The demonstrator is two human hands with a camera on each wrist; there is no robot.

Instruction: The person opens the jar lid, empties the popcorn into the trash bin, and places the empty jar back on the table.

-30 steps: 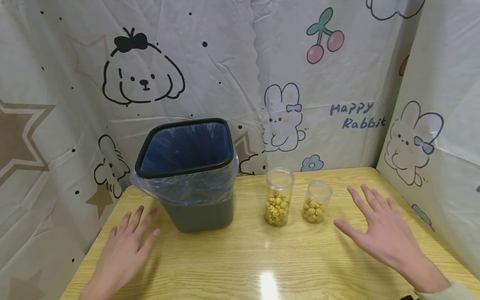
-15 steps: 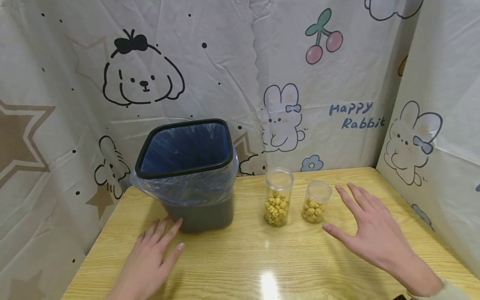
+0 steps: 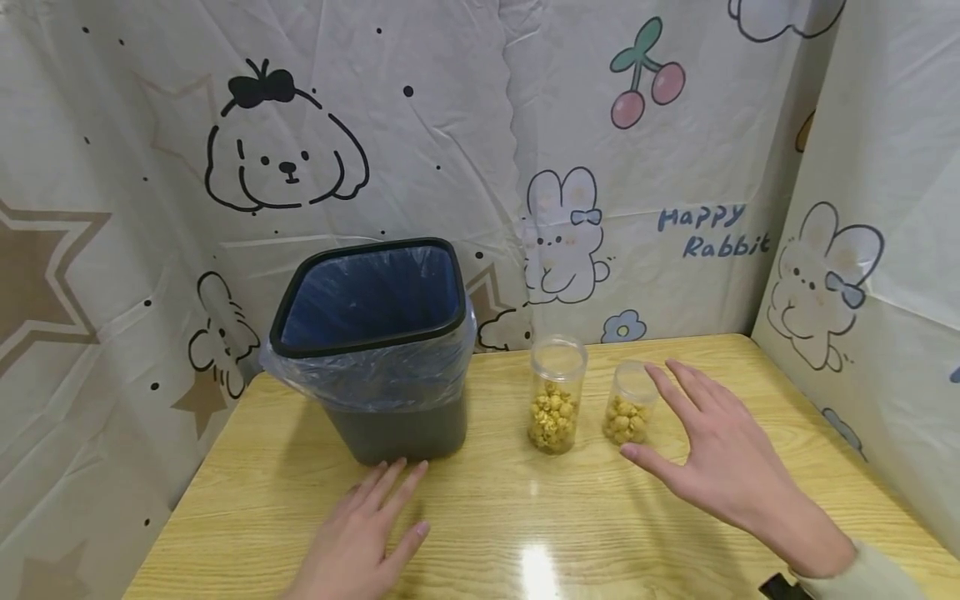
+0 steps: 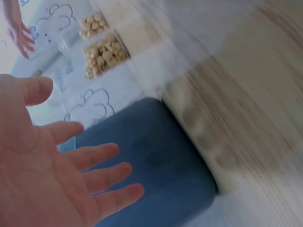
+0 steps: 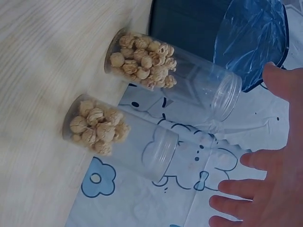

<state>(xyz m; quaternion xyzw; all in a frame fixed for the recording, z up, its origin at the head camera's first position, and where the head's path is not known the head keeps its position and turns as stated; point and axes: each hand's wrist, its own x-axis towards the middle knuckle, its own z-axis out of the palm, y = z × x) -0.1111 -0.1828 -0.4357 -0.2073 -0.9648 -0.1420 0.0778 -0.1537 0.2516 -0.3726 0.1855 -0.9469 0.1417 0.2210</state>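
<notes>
Two clear jars of caramel popcorn stand upright on the table: a taller jar (image 3: 555, 408) in the middle and a shorter jar (image 3: 627, 417) to its right, both partly filled. No lids show on either one. My right hand (image 3: 723, 450) hovers beside the shorter jar, fingers spread, covering part of its right rim in the head view; the right wrist view shows the hand (image 5: 270, 179) apart from both jars. In front of the grey trash bin (image 3: 405, 429), my left hand (image 3: 360, 533) reaches with straight fingers and holds nothing.
The bin has a black rim (image 3: 367, 343) and a translucent bluish liner (image 3: 375, 379) folded over its outside. A printed cloth curtain (image 3: 450, 167) encloses the back and sides of the wooden table (image 3: 480, 517).
My left hand has moved right, from the bin's left side to its front. My right hand has come left, closer to the shorter jar. The jars and bin have stayed in place.
</notes>
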